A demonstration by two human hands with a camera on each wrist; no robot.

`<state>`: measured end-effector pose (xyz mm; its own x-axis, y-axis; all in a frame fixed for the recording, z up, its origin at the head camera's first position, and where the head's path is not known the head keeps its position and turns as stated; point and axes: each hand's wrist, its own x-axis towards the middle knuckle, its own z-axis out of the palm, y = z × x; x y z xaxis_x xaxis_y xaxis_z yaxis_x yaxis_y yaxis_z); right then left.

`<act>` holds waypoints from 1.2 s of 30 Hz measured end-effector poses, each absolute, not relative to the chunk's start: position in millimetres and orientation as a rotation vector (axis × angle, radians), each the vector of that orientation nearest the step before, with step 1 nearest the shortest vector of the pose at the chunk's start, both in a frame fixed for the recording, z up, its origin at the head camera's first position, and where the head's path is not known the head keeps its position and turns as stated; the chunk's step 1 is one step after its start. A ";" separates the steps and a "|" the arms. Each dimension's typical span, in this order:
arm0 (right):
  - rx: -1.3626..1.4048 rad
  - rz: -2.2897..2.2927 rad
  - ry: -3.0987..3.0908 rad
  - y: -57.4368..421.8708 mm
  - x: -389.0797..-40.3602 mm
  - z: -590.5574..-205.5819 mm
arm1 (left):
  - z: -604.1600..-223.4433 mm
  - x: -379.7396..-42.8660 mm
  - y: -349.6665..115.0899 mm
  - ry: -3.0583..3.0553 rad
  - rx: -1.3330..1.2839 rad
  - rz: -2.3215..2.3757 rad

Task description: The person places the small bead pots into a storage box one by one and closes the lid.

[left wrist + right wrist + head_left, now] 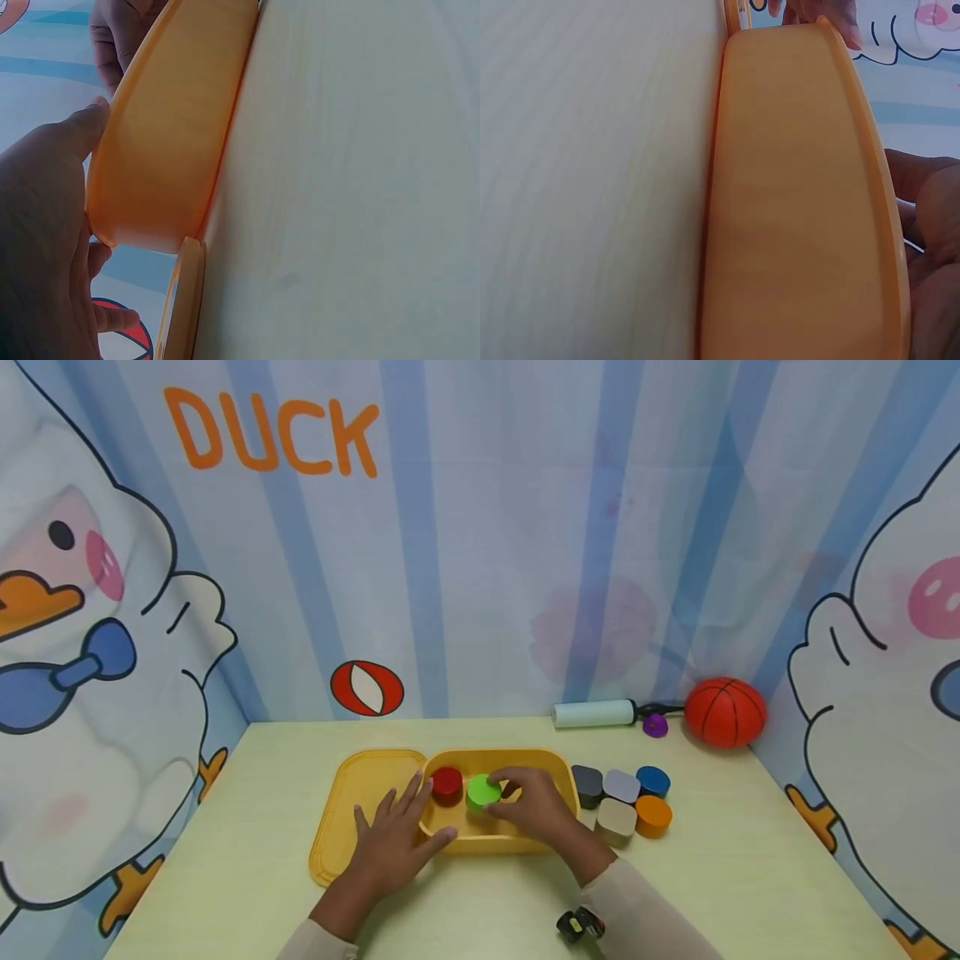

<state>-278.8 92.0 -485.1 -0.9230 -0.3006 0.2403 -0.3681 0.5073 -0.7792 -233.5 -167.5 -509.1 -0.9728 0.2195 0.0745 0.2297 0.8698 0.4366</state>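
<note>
A yellow rectangular container (525,843) stands on the table in the head view, with a red round block (447,786) inside at its left. Beside that block, my right hand (536,806) pinches a bright green round block (482,793) between thumb and fingers. My left hand (393,852) spreads its fingers at the container's left end, the thumb along the near rim. In the left wrist view, the thumb and fingers of that hand (45,225) lie against the rim. The container's side wall (795,187) hides the green block from the right wrist view.
A yellow lid (337,827) lies left of the container. To the right sit dark grey (587,785), light grey (622,785), beige (616,821), blue (653,781) and orange (654,816) blocks. Behind them are a pale cylinder (594,714), a purple item (655,725) and a red ball (725,712).
</note>
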 end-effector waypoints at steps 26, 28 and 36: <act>0.781 1.374 -2.834 68.6 -286.7 -493.1 | -510.2 -235.3 -168.1 -3.011 -0.361 -0.695; 0.780 1.353 -2.846 67.6 -286.1 -493.7 | -510.6 -235.5 -168.7 -3.009 -0.358 -0.701; 0.805 1.399 -2.874 67.7 -285.2 -493.4 | -511.3 -234.4 -167.7 -3.006 -0.360 -0.708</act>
